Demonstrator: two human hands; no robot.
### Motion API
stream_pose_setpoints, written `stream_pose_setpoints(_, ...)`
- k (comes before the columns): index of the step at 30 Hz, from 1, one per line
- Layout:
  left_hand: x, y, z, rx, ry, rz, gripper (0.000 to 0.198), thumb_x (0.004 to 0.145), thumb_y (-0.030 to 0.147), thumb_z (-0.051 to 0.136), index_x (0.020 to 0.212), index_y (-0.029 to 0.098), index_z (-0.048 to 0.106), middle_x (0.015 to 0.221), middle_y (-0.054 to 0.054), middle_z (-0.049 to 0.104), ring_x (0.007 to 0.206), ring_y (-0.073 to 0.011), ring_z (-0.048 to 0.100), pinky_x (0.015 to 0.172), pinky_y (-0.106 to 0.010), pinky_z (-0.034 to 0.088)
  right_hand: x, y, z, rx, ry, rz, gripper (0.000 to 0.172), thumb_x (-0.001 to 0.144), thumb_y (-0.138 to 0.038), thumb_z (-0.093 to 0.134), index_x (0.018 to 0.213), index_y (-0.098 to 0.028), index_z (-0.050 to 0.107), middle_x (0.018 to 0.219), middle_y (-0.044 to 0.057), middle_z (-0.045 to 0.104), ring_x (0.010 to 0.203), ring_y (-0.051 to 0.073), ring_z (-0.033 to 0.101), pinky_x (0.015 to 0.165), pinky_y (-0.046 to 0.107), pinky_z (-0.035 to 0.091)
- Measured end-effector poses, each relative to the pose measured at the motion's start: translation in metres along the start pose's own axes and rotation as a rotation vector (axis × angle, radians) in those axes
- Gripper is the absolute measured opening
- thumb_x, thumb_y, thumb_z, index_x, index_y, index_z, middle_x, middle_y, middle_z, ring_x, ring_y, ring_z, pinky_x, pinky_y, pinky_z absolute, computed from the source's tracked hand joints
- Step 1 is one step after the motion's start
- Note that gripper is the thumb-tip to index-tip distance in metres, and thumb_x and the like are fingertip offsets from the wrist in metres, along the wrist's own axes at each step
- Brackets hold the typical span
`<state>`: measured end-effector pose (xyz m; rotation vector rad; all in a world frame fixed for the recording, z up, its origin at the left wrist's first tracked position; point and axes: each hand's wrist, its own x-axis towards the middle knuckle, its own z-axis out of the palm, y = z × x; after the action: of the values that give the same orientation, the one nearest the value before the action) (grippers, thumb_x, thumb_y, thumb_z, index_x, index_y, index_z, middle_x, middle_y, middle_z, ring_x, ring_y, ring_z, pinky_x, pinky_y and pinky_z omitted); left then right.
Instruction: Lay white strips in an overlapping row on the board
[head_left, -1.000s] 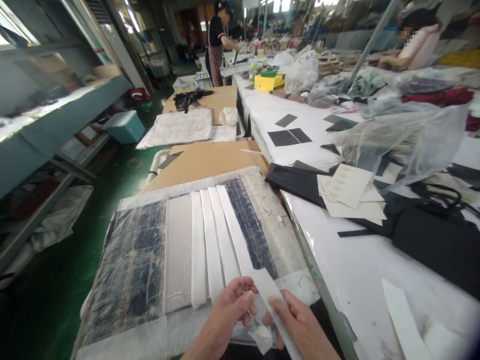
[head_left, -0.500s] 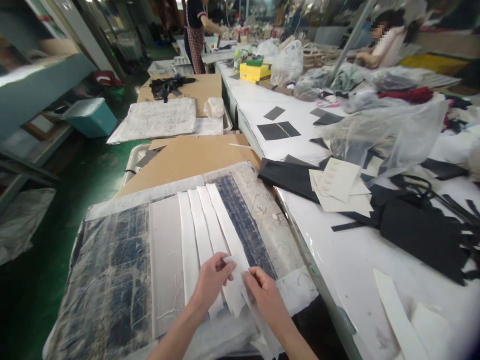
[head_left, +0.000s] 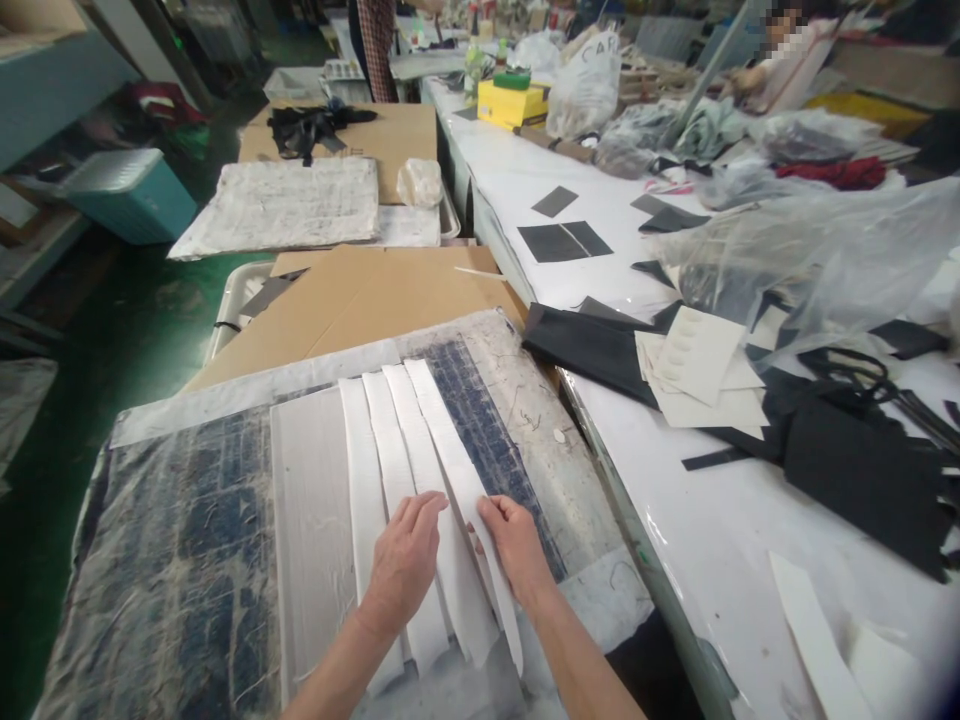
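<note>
Several long white strips lie side by side, overlapping, on a grey board (head_left: 311,540) that rests on a worn, blue-patched padded cloth (head_left: 187,540). The rightmost white strip (head_left: 450,430) is pinched at its right edge by my right hand (head_left: 517,545), and its near part is lifted and tilted. Fingertips show through the gap beneath it. My left hand (head_left: 411,550) is over the middle white strips (head_left: 409,450), its fingers curled together. What it holds, if anything, is hidden.
Brown cardboard (head_left: 360,300) lies beyond the pad. Along the right runs a white table (head_left: 645,500) with black fabric pieces (head_left: 862,470), cream cards (head_left: 697,360) and clear plastic bags (head_left: 825,250). A teal bin (head_left: 131,195) stands at left. Two people are further back.
My right hand has moved up and now grips the rightmost strip, raising its near part. My left hand has shifted slightly left; the thin piece between its fingers no longer shows. The view has tilted down.
</note>
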<state>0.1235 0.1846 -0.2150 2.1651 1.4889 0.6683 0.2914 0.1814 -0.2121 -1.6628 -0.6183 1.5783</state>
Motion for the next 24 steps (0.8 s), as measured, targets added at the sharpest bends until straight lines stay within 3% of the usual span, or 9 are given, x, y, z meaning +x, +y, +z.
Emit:
stream_pose_setpoints(2, -0.002, -0.003, 0.004, 0.13, -0.051, 0.129, 0.042, 0.092, 0.004, 0.039, 0.129, 0.019, 0.052, 0.128, -0.009, 0.063, 0.115, -0.0231, 0.054, 0.1, -0.04, 0.047, 0.001, 0.002, 0.003, 0.015, 0.003, 0.011, 0.031, 0.084, -0.049, 0.06, 0.084, -0.018, 0.064, 0.071, 0.001, 0.069, 0.048, 0.011, 0.054, 0.046, 0.024, 0.045)
stream_pose_setpoints(6, 0.001, -0.006, 0.009, 0.333, -0.116, 0.214, 0.049, 0.092, 0.004, 0.041, 0.14, 0.016, 0.045, 0.145, -0.009, 0.054, 0.123, -0.0281, 0.048, 0.101, -0.045, 0.046, 0.003, 0.007, 0.004, 0.026, 0.02, 0.017, 0.032, 0.084, -0.05, 0.06, 0.085, -0.018, 0.064, 0.068, 0.001, 0.07, 0.047, 0.012, 0.055, 0.045, 0.024, 0.044)
stream_pose_setpoints(12, 0.008, -0.006, 0.013, 0.429, -0.184, 0.248, 0.047, 0.094, 0.009, 0.045, 0.14, 0.013, 0.045, 0.151, -0.011, 0.047, 0.124, -0.0296, 0.047, 0.096, -0.043, 0.048, 0.006, 0.012, 0.002, 0.012, 0.03, 0.022, 0.032, 0.085, -0.05, 0.06, 0.082, -0.019, 0.064, 0.066, 0.001, 0.07, 0.048, 0.013, 0.056, 0.044, 0.023, 0.043)
stream_pose_setpoints(24, 0.014, -0.006, 0.022, 0.514, -0.191, 0.263, 0.043, 0.092, 0.009, 0.047, 0.135, 0.012, 0.052, 0.148, -0.008, 0.052, 0.119, -0.029, 0.051, 0.092, -0.042, 0.05, 0.013, 0.018, 0.007, -0.054, 0.049, 0.04, 0.034, 0.086, -0.051, 0.055, 0.078, -0.018, 0.061, 0.058, 0.001, 0.064, 0.045, 0.014, 0.055, 0.043, 0.025, 0.042)
